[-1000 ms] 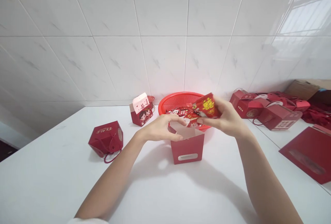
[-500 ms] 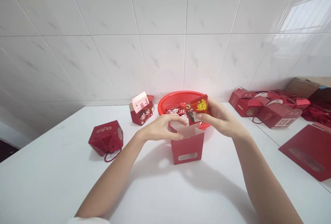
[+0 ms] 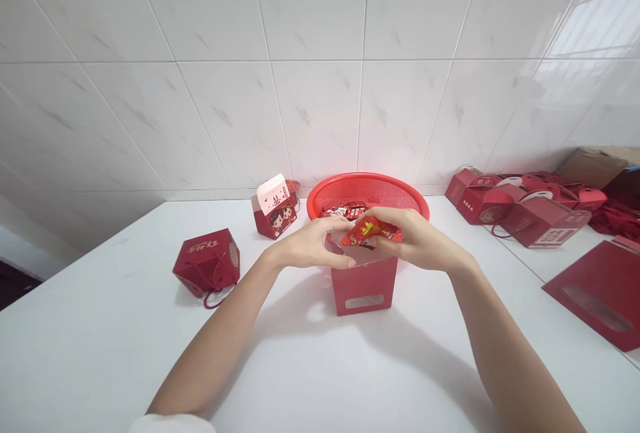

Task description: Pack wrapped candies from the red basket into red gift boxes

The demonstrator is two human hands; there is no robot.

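Note:
An upright red paper gift box point(image 3: 364, 289) stands in front of me, its top open and a clear oval window low on its front. My left hand point(image 3: 320, 243) is at its left side, thumb at the front rim and fingers curled over the far side. A shiny red snack packet point(image 3: 367, 229) with yellow print is pinched in my right hand point(image 3: 413, 239), tilted over the box's opening. Right behind stands a red plastic mesh basket point(image 3: 367, 183), with several red-wrapped sweets point(image 3: 345, 209) in it. The hands and box hide its front part.
To the left lie a closed dark red box point(image 3: 207, 263) with a cord and a box with cartoon figures point(image 3: 275, 209). Several red boxes point(image 3: 543, 216) crowd the right back, near a cardboard box point(image 3: 590, 169). A flat red box point(image 3: 600, 293) lies at the right edge. Behind is a tiled wall point(image 3: 310, 119).
My right hand has brought the packet left and down to the box's opening and tilted it flatter. My left hand stays at the box's side. The view has shifted slightly.

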